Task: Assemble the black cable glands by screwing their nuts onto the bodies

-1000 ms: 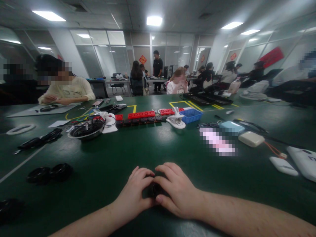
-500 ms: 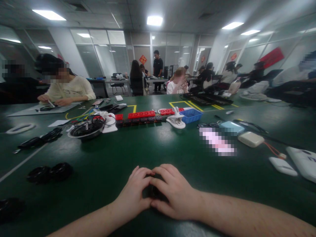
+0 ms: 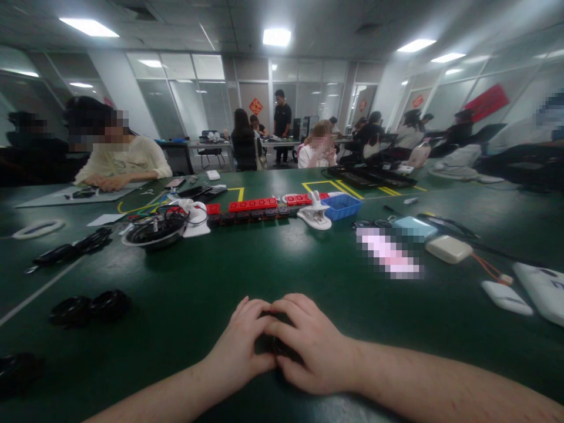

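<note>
My left hand (image 3: 244,338) and my right hand (image 3: 311,343) meet at the fingertips low in the middle of the view, just above the green table (image 3: 185,282). Their curled fingers close around a black rounded object (image 3: 284,348). Most of it is covered by the fingers and its kind is hard to make out. To the left lie two black coiled bundles (image 3: 90,307) side by side. Another black bundle (image 3: 20,371) rests nearer the left edge.
Farther back stand a bowl of black cables (image 3: 154,235), red power strips (image 3: 253,204), a white clip stand (image 3: 315,212) and a blue basket (image 3: 343,207). On the right lie a cream case (image 3: 448,249) and a white earphone case (image 3: 506,297). A co-worker (image 3: 123,158) sits at the back left.
Both hands stay in place around the black object, with small finger shifts; the left thumb has slid slightly right. At the back left, the co-worker's hands have come together on the mat.
</note>
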Tool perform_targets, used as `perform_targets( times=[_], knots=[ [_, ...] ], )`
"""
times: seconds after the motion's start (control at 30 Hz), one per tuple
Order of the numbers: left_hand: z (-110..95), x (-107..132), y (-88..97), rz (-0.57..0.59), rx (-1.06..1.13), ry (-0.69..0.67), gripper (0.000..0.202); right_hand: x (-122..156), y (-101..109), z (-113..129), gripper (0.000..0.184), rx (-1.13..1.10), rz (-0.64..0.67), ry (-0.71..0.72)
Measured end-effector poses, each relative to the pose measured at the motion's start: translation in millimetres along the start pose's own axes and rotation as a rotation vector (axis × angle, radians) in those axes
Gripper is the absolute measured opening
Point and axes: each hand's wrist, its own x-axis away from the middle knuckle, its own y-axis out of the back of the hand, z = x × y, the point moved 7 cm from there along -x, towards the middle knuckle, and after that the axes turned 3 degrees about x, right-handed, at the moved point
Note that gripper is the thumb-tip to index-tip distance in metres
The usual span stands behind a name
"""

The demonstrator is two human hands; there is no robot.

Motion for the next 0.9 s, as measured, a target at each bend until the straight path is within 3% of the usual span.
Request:
perform_targets(
  times=[0.27, 0.9],
  knots=[
    [2.4, -0.2, -1.0, -0.009, -0.007, -0.007, 0.036, 0.0, 4.5, 2.9, 0.047, 0.031, 0.009, 0.033],
    [-3.2, 0.7, 1.3, 0.025, 0.026, -0.01, 0.027, 3.2, 5.3, -5.3, 0.025, -0.072, -0.125, 0.038]
  ],
)
